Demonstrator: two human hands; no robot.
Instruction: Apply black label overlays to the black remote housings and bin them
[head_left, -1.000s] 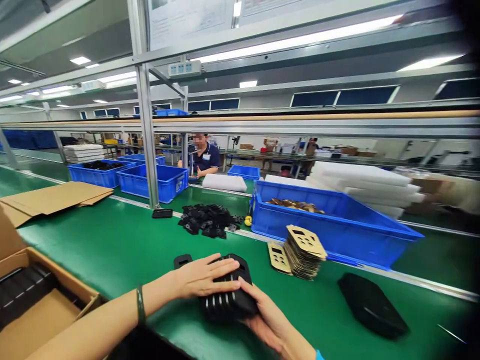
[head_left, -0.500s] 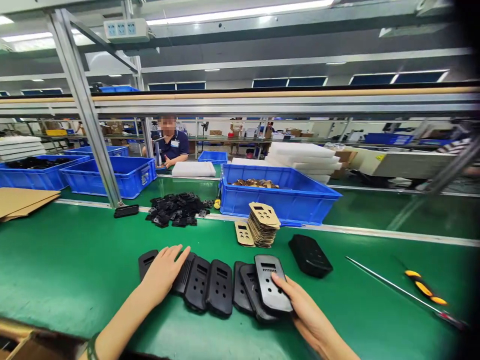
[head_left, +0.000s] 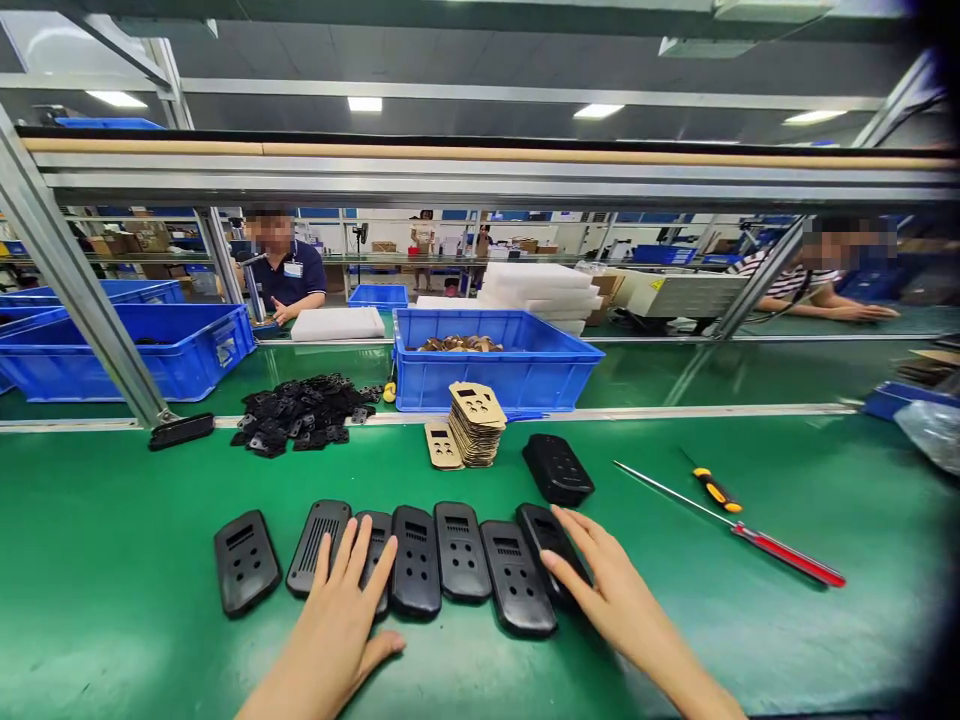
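Several black plastic housings [head_left: 416,565] with a window slot and small holes lie in an uneven row on the green bench [head_left: 135,510]. My left hand [head_left: 337,610] is open, fingers spread, over a housing partly hidden beneath it. Just left of those fingers lies a slotted housing [head_left: 319,545], and a further housing [head_left: 247,565] sits apart at the far left. At the row's right end my right hand [head_left: 611,585] grips a black housing [head_left: 544,530], thumb across its face and fingers along its far right side. A neighbouring housing [head_left: 517,580] touches it on the left.
Behind the row stand a black housing stack [head_left: 559,470], tan cut-out sheets [head_left: 476,430] and a heap of small black parts [head_left: 300,415]. A red-handled screwdriver [head_left: 787,555] and a yellow-black one [head_left: 716,490] lie right. A blue bin [head_left: 495,375] stands behind. Two people sit across.
The housings have been spread into a longer row. The one my right hand held raised is down among them. My left hand has come nearer and opened wider; the view has turned right.
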